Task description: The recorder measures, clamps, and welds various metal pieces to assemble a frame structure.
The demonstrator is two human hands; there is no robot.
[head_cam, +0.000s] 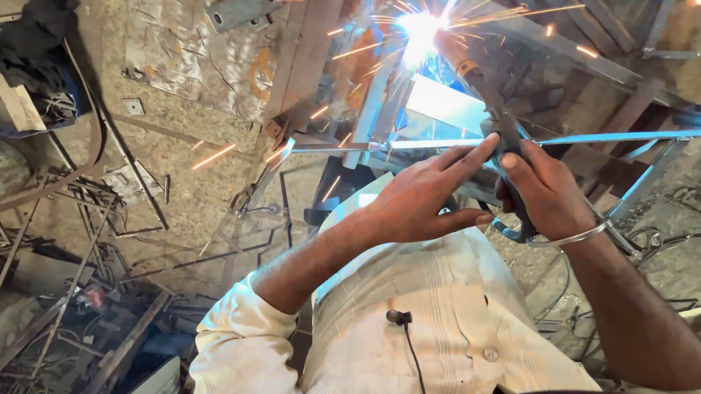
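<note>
My right hand (544, 190) grips the dark handle of a welding electrode holder (496, 109). Its tip meets a metal frame (417, 105) at a bright white arc (419, 27) that throws orange sparks. My left hand (417, 196) rests against the holder's handle with fingers stretched out, steadying it. A thin metal bangle (577, 237) circles my right wrist. Both arms reach forward from a cream shirt (408, 325).
Metal rods and scrap pieces (72, 248) lie over the dusty floor at left. A flat steel plate with holes (245, 5) sits at the top. Thin steel bars (629, 138) run to the right. A dark bundle of cloth (34, 33) lies at the top left.
</note>
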